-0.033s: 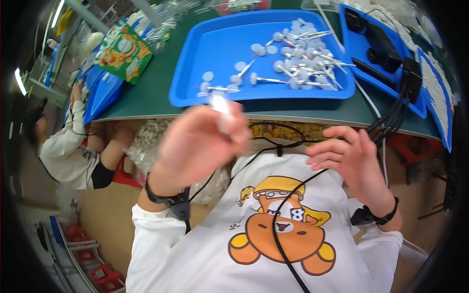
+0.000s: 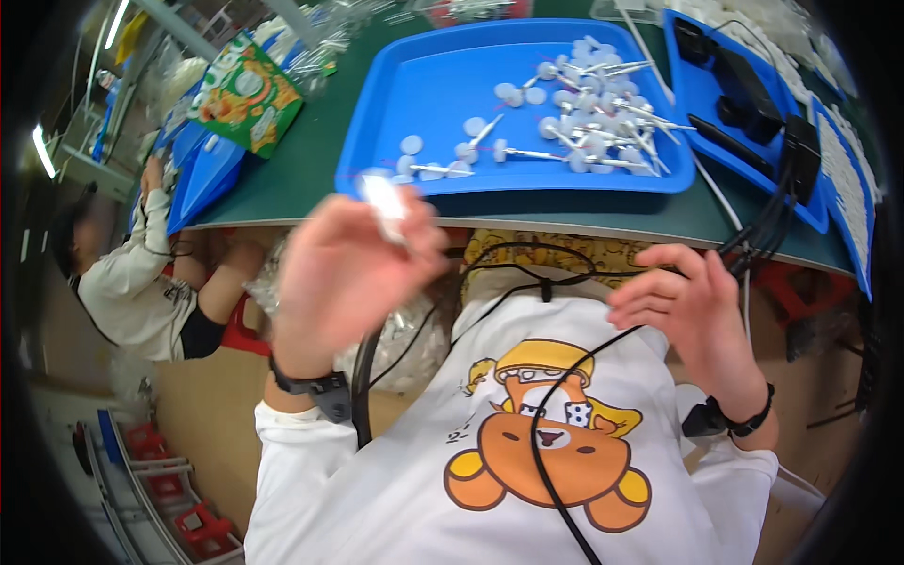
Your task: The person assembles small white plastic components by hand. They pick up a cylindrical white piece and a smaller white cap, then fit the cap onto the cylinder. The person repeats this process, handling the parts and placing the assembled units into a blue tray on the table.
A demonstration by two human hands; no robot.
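My left hand (image 2: 344, 273) is raised in front of the tray's near left corner, its fingers closed on a small white piece (image 2: 384, 207). Motion blurs that piece, so its exact kind does not show. My right hand (image 2: 692, 306) hovers at the table's near edge with its fingers apart, slightly bent, and holds nothing. Beyond both hands lies a shallow blue tray (image 2: 424, 85) on the green table. Many small white pieces with round translucent discs and thin stems (image 2: 603, 118) are heaped in its right part. A few similar pieces (image 2: 431, 170) lie near its front left.
A green snack bag (image 2: 250, 94) stands left of the tray. To the right, a second blue tray (image 2: 697, 85) holds black devices and cables. A black cable (image 2: 541, 443) hangs across my shirt. At the far left a seated person (image 2: 132, 282) works at the table.
My left hand has moved a little left with the white piece. The whole view has shifted slightly, and my right hand keeps nearly the same pose.
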